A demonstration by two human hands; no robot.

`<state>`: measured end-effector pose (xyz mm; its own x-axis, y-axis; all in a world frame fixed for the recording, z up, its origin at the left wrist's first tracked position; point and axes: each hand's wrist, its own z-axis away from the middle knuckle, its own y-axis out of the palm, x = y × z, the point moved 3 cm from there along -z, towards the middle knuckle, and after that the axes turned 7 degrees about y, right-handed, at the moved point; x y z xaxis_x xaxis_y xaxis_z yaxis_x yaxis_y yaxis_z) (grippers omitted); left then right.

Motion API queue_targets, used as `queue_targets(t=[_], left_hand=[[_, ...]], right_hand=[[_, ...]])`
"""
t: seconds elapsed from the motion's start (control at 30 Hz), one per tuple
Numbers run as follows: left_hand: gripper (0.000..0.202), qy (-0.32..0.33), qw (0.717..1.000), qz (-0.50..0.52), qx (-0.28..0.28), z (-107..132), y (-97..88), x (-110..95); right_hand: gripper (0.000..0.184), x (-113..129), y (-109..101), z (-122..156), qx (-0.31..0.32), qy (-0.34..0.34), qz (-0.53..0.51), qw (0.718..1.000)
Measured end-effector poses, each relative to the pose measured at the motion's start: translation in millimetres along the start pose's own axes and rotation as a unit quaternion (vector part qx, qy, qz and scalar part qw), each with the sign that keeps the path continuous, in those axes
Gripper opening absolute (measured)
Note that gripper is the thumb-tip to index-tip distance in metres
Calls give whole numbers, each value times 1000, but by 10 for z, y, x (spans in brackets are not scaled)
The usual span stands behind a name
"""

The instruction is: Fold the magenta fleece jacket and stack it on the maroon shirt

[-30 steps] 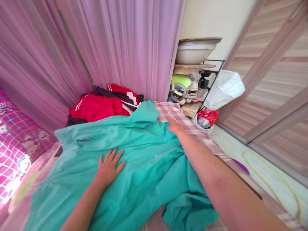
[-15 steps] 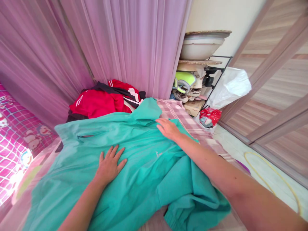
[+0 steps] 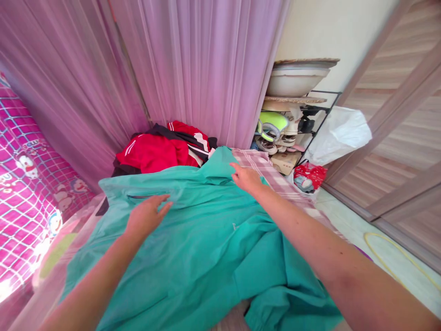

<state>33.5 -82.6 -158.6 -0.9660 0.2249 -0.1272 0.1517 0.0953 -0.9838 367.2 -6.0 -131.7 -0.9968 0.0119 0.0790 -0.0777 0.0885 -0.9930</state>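
Note:
A teal jacket (image 3: 206,248) lies spread across the surface in front of me. My left hand (image 3: 146,215) hovers palm down over its upper chest, fingers stretched toward the pocket seam. My right hand (image 3: 245,177) rests on the jacket near its collar, fingers extended and holding nothing I can see. Beyond the collar lies a red, black and white garment (image 3: 161,149). A pink plaid cloth (image 3: 265,170) shows under the jacket on the right.
Pink sheer curtains (image 3: 193,69) hang behind. A magenta cartoon-print bedsheet (image 3: 27,184) is at the left. A black shoe rack (image 3: 292,128) with a white basin on top, a white plastic bag (image 3: 339,133) and a red bag stand at the right, beside a wooden sliding door (image 3: 406,115).
My left hand has lifted off the middle of the jacket and moved up toward the chest pocket. My right hand shifted from the jacket's right edge to the collar.

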Motion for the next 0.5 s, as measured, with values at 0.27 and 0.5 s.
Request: queue_targets(t=[0.27,0.5], left_hand=[[55,-129,980,-146,49,-447,-594,987],[80,-100,972,187,-98,-1059,-646,1536]], right_hand=[[46,411,49,-480,95,14,-190,977],[38,295,-23,-1011,-126,111,-385,907]])
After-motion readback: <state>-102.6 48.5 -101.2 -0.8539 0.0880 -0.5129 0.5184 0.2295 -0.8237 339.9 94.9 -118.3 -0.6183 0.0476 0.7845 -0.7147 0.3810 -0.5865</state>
